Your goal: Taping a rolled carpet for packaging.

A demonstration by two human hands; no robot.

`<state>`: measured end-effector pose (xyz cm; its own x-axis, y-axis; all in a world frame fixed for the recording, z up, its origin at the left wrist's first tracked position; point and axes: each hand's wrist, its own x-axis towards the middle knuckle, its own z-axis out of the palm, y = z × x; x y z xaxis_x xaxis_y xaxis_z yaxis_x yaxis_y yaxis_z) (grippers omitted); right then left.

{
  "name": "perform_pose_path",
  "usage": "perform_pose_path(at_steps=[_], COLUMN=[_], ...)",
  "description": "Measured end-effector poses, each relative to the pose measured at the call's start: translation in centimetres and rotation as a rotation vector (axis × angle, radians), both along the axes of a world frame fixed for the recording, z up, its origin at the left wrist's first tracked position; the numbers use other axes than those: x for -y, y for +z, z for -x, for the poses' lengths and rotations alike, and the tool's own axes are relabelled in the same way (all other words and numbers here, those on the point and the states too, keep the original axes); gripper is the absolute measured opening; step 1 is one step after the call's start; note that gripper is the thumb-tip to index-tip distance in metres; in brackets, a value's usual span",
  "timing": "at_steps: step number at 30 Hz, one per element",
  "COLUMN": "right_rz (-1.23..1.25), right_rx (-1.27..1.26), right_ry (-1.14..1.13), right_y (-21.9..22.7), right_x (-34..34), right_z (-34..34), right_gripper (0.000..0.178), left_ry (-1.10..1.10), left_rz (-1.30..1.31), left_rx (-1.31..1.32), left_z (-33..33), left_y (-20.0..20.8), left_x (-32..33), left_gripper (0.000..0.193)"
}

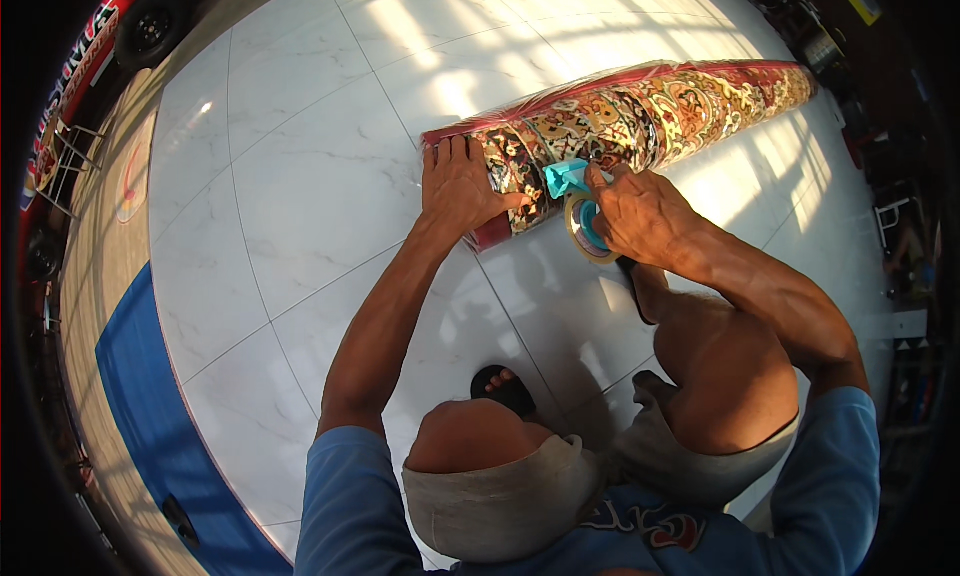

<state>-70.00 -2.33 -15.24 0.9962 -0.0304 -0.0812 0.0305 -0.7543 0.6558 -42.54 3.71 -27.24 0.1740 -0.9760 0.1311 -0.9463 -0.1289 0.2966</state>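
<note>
A rolled patterned carpet [690, 111] with red edges, wrapped in clear plastic, lies slanting across the tiles, its near end in front of me. My left hand [458, 188] rests flat over that near end, fingers on top and thumb spread to the right. In my right hand [645, 214] is a teal tape dispenser [566, 179], its head against or just over the carpet's near side. A roll of tape [578, 228] sits in the dispenser below my knuckles. My right fingers are wrapped round the handle, which they largely hide.
My bent knees and sandalled foot [503, 388] are close below the carpet. A blue mat [170, 396] lies at the left edge of the white tiled floor [300, 176]. A red vehicle [90, 86] stands at far left; dark clutter lines the right side.
</note>
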Motion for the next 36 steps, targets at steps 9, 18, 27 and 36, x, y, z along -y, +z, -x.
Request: perform_pose_path(at_steps=[9,18,27,36], right_rz=[0.212,-0.421,-0.501,-0.048], right_rx=[-0.194,-0.043,-0.26,-0.071], right_ry=[0.007,-0.341,-0.331,0.057], right_y=[1.5,8.0,11.5,6.4], right_x=[-1.7,0.8,1.8,-1.6], right_z=[-0.7,-4.0,-7.2,-2.8], right_gripper=[0.06,0.051,0.034,0.031], left_ry=[-0.007,-0.001,0.052,0.022], left_rz=[0.084,0.215,0.095,0.176], left_rx=[-0.014,0.079,0.06,0.009], left_z=[-0.3,-0.2,0.3,0.0], left_y=[-1.2,-2.1,-1.1,-1.1], left_x=[0.4,0.2,0.0,0.2], left_gripper=[0.103,0.108,0.118,0.108])
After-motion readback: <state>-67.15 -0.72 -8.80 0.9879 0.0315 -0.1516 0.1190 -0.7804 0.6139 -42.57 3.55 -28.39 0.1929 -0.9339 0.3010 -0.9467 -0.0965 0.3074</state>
